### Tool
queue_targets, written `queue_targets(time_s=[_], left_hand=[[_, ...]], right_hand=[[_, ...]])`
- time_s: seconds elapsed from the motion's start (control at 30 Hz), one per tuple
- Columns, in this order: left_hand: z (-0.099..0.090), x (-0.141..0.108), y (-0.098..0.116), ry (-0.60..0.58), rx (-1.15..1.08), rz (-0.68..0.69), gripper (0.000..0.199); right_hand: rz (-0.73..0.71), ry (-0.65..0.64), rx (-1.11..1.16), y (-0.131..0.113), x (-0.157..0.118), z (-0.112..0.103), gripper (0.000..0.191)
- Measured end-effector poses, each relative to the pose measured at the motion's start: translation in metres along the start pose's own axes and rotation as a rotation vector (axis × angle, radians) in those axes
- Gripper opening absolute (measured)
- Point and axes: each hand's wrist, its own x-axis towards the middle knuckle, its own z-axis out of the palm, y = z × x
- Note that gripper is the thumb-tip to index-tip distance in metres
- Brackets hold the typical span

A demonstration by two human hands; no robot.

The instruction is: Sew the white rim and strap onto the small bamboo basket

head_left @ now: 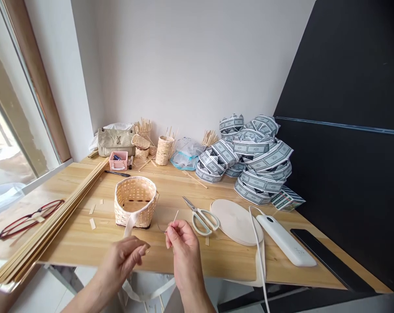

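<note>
A small woven basket (150, 211) stands upright on the wooden table in front of me. White ribbon runs along its rim, and a loose ribbon tail (131, 224) hangs down its near side toward my left hand. My right hand (184, 239) pinches a thin needle (175, 217), its tip pointing up, with a dark thread beside the fingers. My left hand (127, 255) is closed, thumb against the curled fingers, just in front of the basket; what it may hold is too small to make out. More white ribbon (151, 295) loops below the table edge.
Scissors (202, 217) and a flat ribbon roll (232, 221) lie right of my hands, beside a white power bank (286, 241) with a cable. Wood strips (60, 208) and red glasses (30, 218) lie left. Behind stand a handbag (114, 141), pink box (118, 161) and patterned woven pieces (258, 161).
</note>
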Motion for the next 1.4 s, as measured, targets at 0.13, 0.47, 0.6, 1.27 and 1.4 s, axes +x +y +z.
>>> queue_targets(time_s=[0.13,0.47,0.6,1.27,1.4], left_hand=[[0.024,0.003,0.010,0.069,-0.499,-0.375,0.038],[0.053,0.013,0.018,0.227,-1.024,-0.505,0.023],[0.049,0.011,0.018,0.230,-0.978,-0.466,0.028],[-0.009,0.006,0.004,0.135,-0.113,0.159,0.019],[-0.018,0.003,0.003,0.087,-0.390,0.010,0.018]], right_hand=[[0.025,0.019,0.083,0.004,-0.011,0.003,0.022],[0.014,0.003,-0.019,0.015,-0.022,-0.002,0.017],[0.118,-0.092,0.032,0.017,-0.028,-0.002,0.021],[0.118,-0.087,-1.617,-0.034,0.085,-0.092,0.030],[0.125,-0.102,-1.467,-0.044,0.075,-0.089,0.042]])
